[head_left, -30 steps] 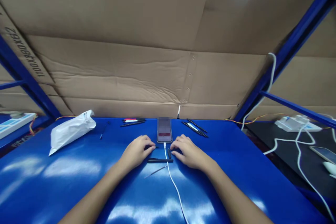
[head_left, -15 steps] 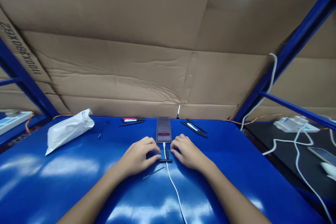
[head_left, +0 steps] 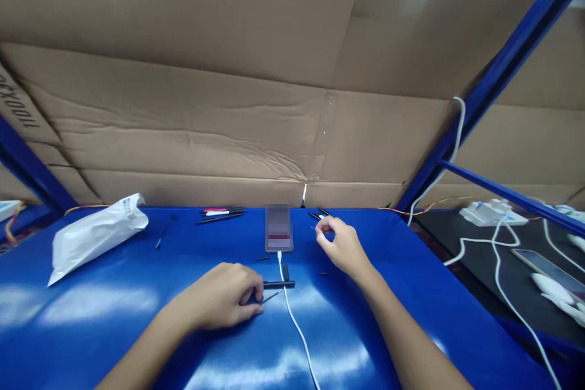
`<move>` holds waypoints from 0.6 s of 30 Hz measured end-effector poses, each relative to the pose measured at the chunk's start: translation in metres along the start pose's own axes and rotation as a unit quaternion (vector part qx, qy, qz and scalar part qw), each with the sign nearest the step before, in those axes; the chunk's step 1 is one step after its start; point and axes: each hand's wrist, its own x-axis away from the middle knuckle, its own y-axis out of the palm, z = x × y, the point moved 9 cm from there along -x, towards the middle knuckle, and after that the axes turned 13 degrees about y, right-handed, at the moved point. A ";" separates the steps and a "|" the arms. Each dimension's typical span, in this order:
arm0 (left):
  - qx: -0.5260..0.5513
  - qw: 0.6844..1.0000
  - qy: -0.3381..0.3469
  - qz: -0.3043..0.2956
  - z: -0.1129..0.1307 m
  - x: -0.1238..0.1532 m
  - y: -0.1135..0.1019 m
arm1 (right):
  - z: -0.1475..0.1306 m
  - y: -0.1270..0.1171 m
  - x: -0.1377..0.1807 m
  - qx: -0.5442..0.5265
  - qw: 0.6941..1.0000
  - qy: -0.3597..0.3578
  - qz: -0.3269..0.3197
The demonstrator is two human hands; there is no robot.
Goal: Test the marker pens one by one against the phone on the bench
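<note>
Two hands over the blue table (head_left: 114, 317). Left hand (head_left: 223, 303) lies curled low on the surface, fingertips closed on the left end of a black barrel (head_left: 280, 284) that lies flat across the white cable (head_left: 295, 323). A thin refill (head_left: 272, 297) lies just under the barrel, by the same fingertips. Right hand (head_left: 342, 245) is raised further back, thumb and forefinger pinched together; can't tell if anything is between them. It sits just beside the right pens (head_left: 316, 216) at the table's back edge. Phone (head_left: 278, 228) lies between the hands' lines, cable plugged into its near end; a short black cap (head_left: 286, 272) lies just below it, beside the cable. More pens (head_left: 220, 214) are back left, a white bag (head_left: 94, 234) far left, and cardboard (head_left: 205, 103) behind it all.
</note>
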 end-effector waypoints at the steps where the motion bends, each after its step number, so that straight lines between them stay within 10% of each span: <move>1: 0.001 1.000 -0.006 -0.001 -0.001 0.000 0.000 | 0.000 0.002 0.001 0.003 1.000 -0.004 -0.005; 18: -0.172 0.983 0.055 -0.023 0.020 -0.016 0.025 | -0.011 0.022 0.011 0.017 0.996 -0.064 -0.059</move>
